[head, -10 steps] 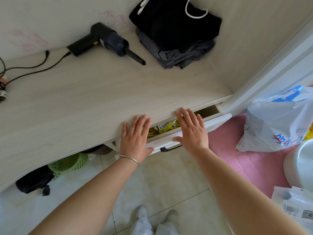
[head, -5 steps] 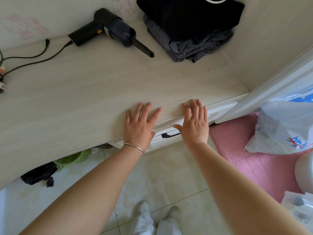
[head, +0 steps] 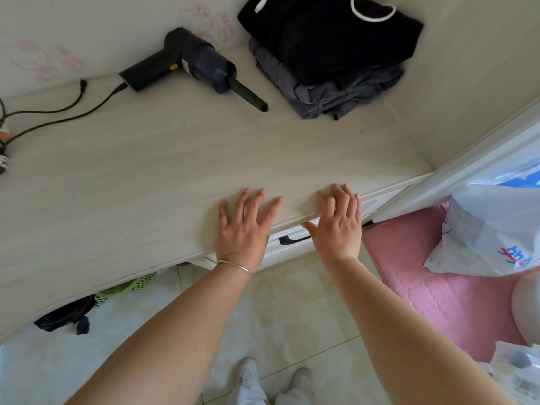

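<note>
A: Hands status?

B: Both flat, fingers straight and spread, gripping nothing. Left hand (head: 242,226) and right hand (head: 339,223) lie side by side on the front edge of the desk top (head: 146,176), wrists hanging out over the floor.

A: Where's the drawer?

B: Straight under that edge. Only a strip of the drawer (head: 292,249) front shows between the hands, and it looks pushed in about flush. Can't tell whether the heels of the palms touch it.

A: Orientation?

B: Long axis runs along the desk edge, left to right across both hands. The black handle (head: 287,239) lies the same way, in the gap between them.

A: Which hand is nearer?

B: The right. Its thumb hangs below the edge just beside the handle's right end and covers part of it. The left clears the handle's left end by a bit more.

A: So for a pull?

B: My read: drop the right fingers down and toward the body, hook from above, pull straight back across the long axis.

A: Anything in the way?

B: No. The hand vacuum (head: 193,62) and folded clothes (head: 330,54) sit well back by the wall.
</note>
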Demonstrator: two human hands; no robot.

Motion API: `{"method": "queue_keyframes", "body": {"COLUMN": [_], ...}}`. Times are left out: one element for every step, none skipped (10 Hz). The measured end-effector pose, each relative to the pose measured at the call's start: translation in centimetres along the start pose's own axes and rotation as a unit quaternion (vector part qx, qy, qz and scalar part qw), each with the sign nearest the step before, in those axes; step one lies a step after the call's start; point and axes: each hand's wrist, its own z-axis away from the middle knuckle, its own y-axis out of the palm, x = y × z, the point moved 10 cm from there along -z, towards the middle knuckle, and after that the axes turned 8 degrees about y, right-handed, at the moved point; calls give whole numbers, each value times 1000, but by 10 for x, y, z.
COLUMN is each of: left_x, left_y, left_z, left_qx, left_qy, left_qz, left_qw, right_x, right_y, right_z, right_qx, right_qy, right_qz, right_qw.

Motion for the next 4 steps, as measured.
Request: {"method": "queue_keyframes", "body": {"left_x": [-4,-9,-3,-2], "left_y": [1,-3,-9,-23], "left_z": [-1,14,38,86], "left_qx": [89,118,79,50], "left_qy": [32,46,47,33], "left_qz": [4,13,43,90], "left_qw": [995,992,995,994], "right_x": [-4,-11,-29,-55], "right_y": [3,-5,-23,-47], "right_z": [10,29,57,100], "right_qx": [54,118,139,125], "right_qy": [1,5,22,45], "right_qz": [6,14,-11,-26], "right_qw": [999,993,990,991]}}
